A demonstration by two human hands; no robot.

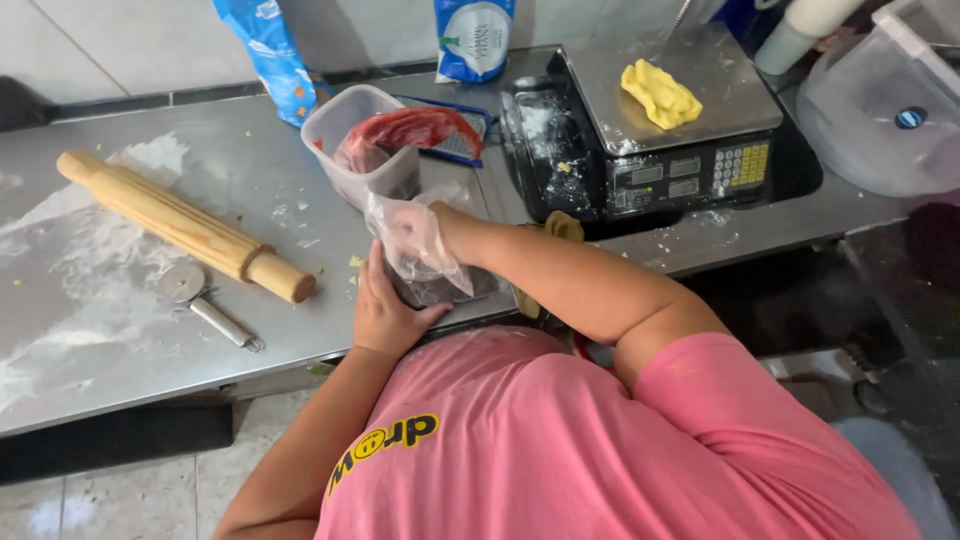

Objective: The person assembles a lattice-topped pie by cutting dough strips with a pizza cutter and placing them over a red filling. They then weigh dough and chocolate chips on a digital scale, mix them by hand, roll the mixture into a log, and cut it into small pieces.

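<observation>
My left hand [385, 312] grips the near side of a small tub of dark filling [452, 288] at the front edge of the steel table [120, 150]. My right hand [412, 237], covered by a clear plastic bag, reaches down into that tub, and its fingertips are hidden inside. Just behind stands a clear plastic tub [350, 120] holding a red mass. A lump of yellow dough [660, 95] lies on the pan of a black kitchen scale [690, 170] to the right.
A ribbed wooden rolling pin [185, 225] and a small wheel cutter [190, 288] lie on the floured left part of the table. Two blue bags [270, 55] lean on the back wall. A clear lidded container [880, 110] sits at the far right.
</observation>
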